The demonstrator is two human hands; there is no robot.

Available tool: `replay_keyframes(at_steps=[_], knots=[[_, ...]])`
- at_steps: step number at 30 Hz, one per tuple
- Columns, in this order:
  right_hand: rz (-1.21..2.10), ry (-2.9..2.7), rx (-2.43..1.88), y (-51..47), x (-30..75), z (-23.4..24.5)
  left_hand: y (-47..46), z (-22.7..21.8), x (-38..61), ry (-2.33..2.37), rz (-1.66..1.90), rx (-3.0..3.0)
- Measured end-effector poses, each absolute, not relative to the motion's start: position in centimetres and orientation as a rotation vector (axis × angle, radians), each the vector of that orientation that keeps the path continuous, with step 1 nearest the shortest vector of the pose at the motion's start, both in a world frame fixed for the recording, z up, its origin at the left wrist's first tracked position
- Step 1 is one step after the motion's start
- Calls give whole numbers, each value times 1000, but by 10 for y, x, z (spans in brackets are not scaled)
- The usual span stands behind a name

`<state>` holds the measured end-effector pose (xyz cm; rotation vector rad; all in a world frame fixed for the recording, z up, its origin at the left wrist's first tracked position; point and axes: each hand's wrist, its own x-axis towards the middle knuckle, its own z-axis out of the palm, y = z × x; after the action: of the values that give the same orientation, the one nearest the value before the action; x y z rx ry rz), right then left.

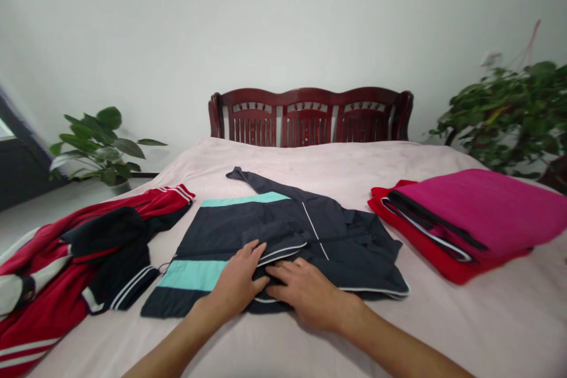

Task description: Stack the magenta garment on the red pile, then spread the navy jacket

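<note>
A dark navy jacket with mint-green bands and thin white piping lies spread on the bed in front of me. One sleeve is folded in across its middle, and the other stretches away toward the headboard. My left hand is closed on the folded sleeve, its fingers over the fabric and the thumb lower down. Close beside it, my right hand grips the dark cloth near the white-piped edge, with fingers bent. The fabric under both palms is hidden.
On the left lies a loose heap of red, navy and white clothes. A folded stack of magenta and red clothes sits at right. Behind the pink bedsheet stands a wooden headboard, with potted plants on either side.
</note>
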<state>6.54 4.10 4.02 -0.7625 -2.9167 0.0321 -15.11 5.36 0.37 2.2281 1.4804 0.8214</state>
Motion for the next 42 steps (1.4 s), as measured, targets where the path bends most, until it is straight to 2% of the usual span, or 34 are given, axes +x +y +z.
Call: replay_keyframes(at_steps=[6, 12, 17, 21, 25, 29, 33, 37, 39, 42], knots=[[7, -2726, -1106, 32, 103, 28, 71, 3, -176, 1421, 1315, 1189], [-139, -2510, -1603, 29, 174, -3, 40, 1, -209, 1331, 1600, 601], [-369, -2440, -1544, 26, 196, -20, 33, 17, -233, 1139, 1688, 73], [-499, -2390, -1432, 25, 206, -27, 35, 21, -262, 1245, 1728, -43], [-538, -2399, -1386, 23, 212, -32, 20, 6, -288, 1368, 1659, 121], [-409, -2407, -1506, 23, 212, -32, 7, -5, -312, 1685, 1584, 489], [-106, -2418, -1613, 24, 220, -25, -2, 1, -335, 2031, 1153, 1153], [406, -2486, -1557, 30, 231, 2, -11, 15, -330, 2394, 734, 2067], [569, -2429, -1526, 34, 228, 16, -7, 23, -309, 2308, 681, 2332], [591, -2318, -1498, 38, 207, 26, 17, 35, -257, 1975, 740, 2464]])
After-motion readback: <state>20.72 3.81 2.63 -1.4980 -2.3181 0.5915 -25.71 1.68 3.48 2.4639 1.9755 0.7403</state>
